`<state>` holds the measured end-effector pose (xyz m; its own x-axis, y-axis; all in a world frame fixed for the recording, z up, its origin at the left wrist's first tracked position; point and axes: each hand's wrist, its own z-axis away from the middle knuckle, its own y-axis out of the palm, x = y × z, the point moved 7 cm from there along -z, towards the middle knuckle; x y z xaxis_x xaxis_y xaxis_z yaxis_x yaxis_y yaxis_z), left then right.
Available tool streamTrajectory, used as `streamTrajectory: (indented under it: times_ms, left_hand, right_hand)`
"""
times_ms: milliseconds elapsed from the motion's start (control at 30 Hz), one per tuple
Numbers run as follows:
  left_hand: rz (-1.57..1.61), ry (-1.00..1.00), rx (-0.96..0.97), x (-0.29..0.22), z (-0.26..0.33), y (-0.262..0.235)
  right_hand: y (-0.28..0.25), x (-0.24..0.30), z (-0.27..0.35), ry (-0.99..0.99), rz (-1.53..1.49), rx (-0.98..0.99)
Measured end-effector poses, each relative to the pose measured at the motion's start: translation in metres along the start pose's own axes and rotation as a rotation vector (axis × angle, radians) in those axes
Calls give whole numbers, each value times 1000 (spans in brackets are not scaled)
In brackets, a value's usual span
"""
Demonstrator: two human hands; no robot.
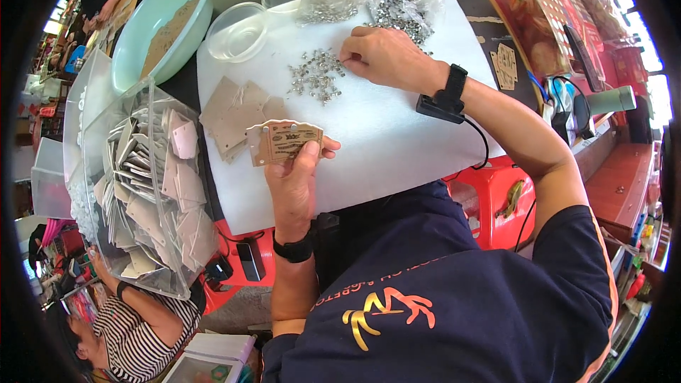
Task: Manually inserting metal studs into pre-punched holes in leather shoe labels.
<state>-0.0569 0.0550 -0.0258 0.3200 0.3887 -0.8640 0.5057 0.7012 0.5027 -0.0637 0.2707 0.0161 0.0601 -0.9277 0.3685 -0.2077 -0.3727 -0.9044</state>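
My left hand (294,177) grips a brown printed cardboard card (273,145) with a wavy top edge, thumb across its front. A few small shiny round metal pieces show along the card's edge. My right hand (386,55) is closed, fingers curled together, at the right edge of a loose scatter of small silvery metal pieces (317,74). Whatever its fingertips hold, if anything, is hidden. Several plain grey-brown cards (237,113) lie overlapping on the white work board (369,163), just behind the held card.
A clear bin (149,280) full of cards stands left, below a pale green basin (124,50). Bags of metal pieces (330,0) and a clear round tub (237,32) sit at the back. A red stool (486,202) is at right. Other people (142,337) are at left.
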Motion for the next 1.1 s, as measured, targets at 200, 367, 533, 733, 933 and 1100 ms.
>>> streamTrajectory:
  times_ms: [200,367,533,733,933,1100]
  left_hand:
    - [7,3,-6,-2,0,2]
    - [0,5,-6,-2,-1,2]
    - [2,6,-26,-3,0,4]
    - [-9,-10,-45,-3,0,5]
    - [-24,6,-25,-4,1,4]
    - [-28,30,0,-5,1,7]
  right_hand:
    - [2,-8,3,32,-124,18]
    - [1,-13,10,166,-651,110]
    - [6,5,27,465,-1295,326]
    - [4,23,34,406,-1656,411]
    - [0,28,36,474,-1610,373]
    - [-1,5,34,322,-953,152]
